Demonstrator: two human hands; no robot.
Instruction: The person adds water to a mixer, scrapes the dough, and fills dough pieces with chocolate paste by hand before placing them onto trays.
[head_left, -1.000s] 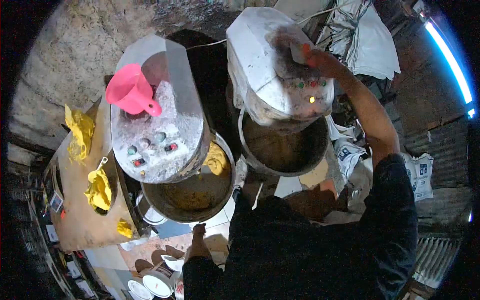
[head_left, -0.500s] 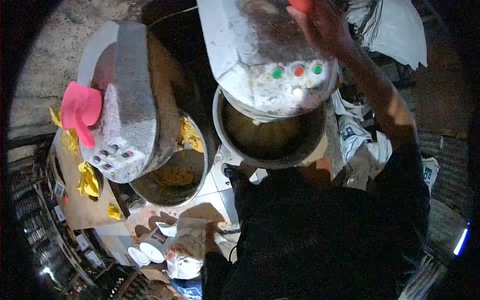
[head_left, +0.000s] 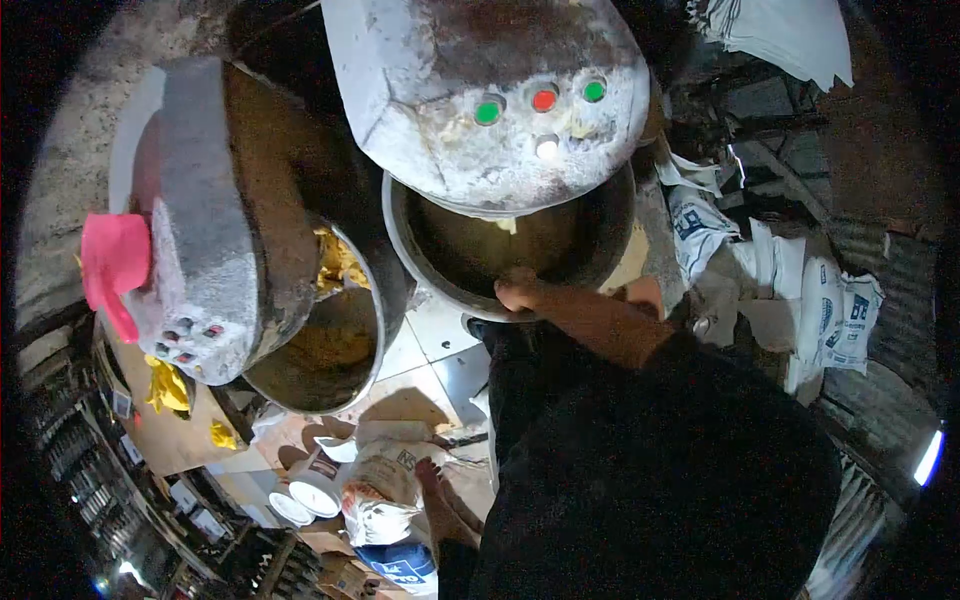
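Observation:
My right hand [head_left: 515,288] is closed at the near rim of a large metal mixing bowl [head_left: 397,235]. Its grip is hidden by the fingers, so I cannot tell what it holds. Over that bowl stands the mixer head [head_left: 545,175], white and stained, with two green buttons and a red one. A pale piece [head_left: 507,226] shows below the head's front edge. Low on my left side, my left hand [head_left: 431,474] hangs with its fingers a little apart. It overlaps the edge of a white sack [head_left: 385,480] in this view.
A second mixer [head_left: 265,160] stands to the left, with yellow dough [head_left: 338,262] in its bowl and a pink dipper [head_left: 112,265] on top. White buckets [head_left: 315,490] are on the tiled floor. Printed sacks [head_left: 835,315] lie at the right. Yellow cloths or scraps [head_left: 166,385] are on a board.
My right hand has come down from the top of the mixer, where something red was by it, to the bowl's rim. My view has shifted, and the left hand stays low beside the sack.

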